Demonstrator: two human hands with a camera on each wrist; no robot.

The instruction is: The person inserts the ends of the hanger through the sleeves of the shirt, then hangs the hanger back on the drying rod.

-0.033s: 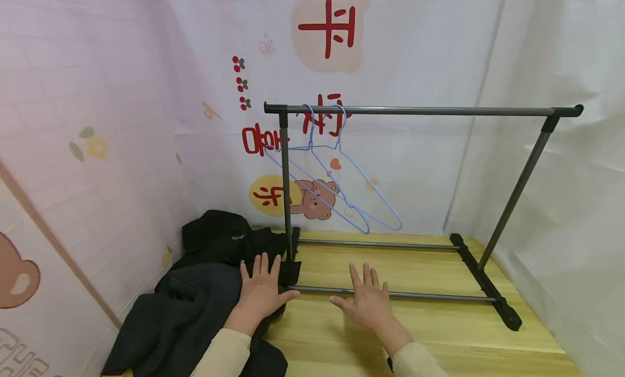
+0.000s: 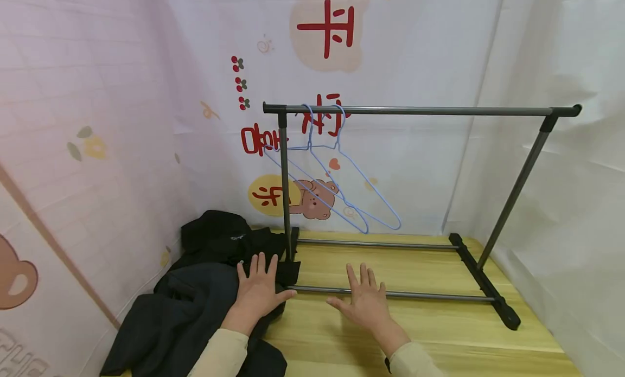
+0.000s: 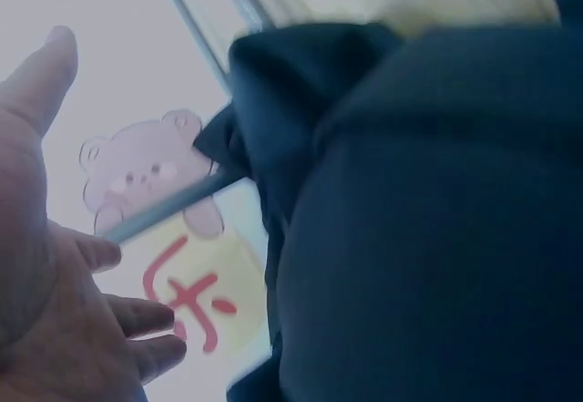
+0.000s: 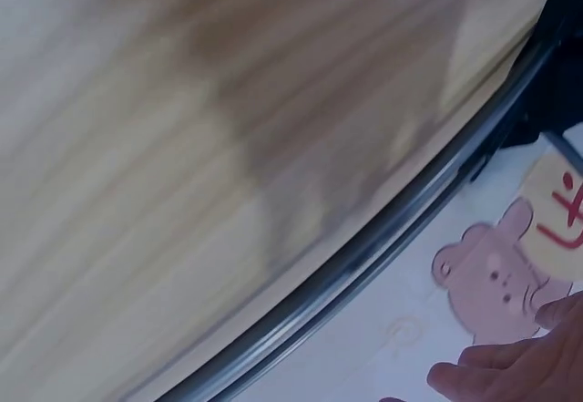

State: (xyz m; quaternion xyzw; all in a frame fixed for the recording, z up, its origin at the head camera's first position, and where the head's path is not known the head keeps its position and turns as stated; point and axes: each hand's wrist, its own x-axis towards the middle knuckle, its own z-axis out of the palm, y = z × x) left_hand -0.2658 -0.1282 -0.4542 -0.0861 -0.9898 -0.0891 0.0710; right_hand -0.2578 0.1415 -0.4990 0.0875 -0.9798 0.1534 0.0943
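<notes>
My left hand is spread with straight fingers over the edge of a dark heap of clothes in the head view. The left wrist view shows that palm with nothing in it, beside the dark cloth. To the right, my right hand is also spread and holds nothing; it overlaps the front lower bar of a metal clothes rack. Two blue wire hangers hang from the left part of the rack's top rail. In the right wrist view only some fingers show at the lower right.
The rack stands on a wood-grain table; its black right foot lies near the table's right edge. Printed white cloth hangs behind and on both sides. A black garment lies at the back left, against the rack's left post.
</notes>
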